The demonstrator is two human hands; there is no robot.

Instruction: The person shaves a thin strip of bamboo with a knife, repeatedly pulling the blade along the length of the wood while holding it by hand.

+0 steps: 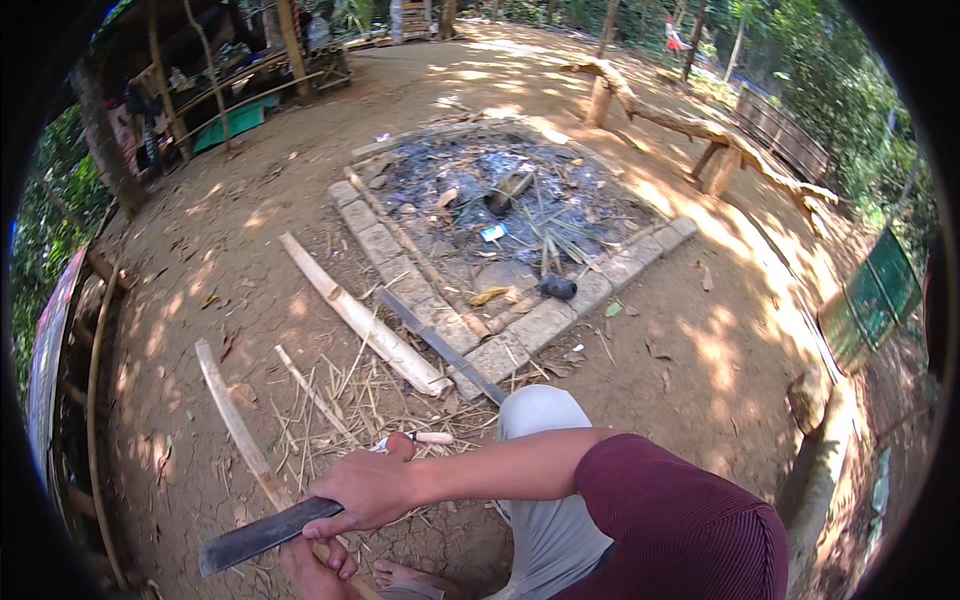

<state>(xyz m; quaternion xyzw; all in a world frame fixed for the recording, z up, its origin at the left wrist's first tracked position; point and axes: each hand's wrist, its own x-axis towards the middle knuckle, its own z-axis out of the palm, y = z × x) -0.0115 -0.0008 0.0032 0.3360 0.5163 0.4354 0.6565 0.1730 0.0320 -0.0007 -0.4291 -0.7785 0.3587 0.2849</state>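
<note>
My right hand (368,492) is closed around the handle of a broad-bladed machete (255,538). Its dark blade points to the lower left, and the rounded brown handle end shows past my wrist. Just below, my left hand (318,568) wraps round a long pale wooden strip (235,420), which runs up and left from under the blade. The blade lies across the strip close to my left fingers; whether its edge touches the wood is hidden. Beside the handle end, a small pinkish, stick-like piece (433,438) lies among pale shavings (330,395).
A split bamboo length (365,325) and a long dark flat bar (440,345) lie beside the brick border (385,245) of an ashy fire pit. A blackened pot-like object (557,287) sits inside its near corner. A log bench (690,122) and green drum (880,295) stand right.
</note>
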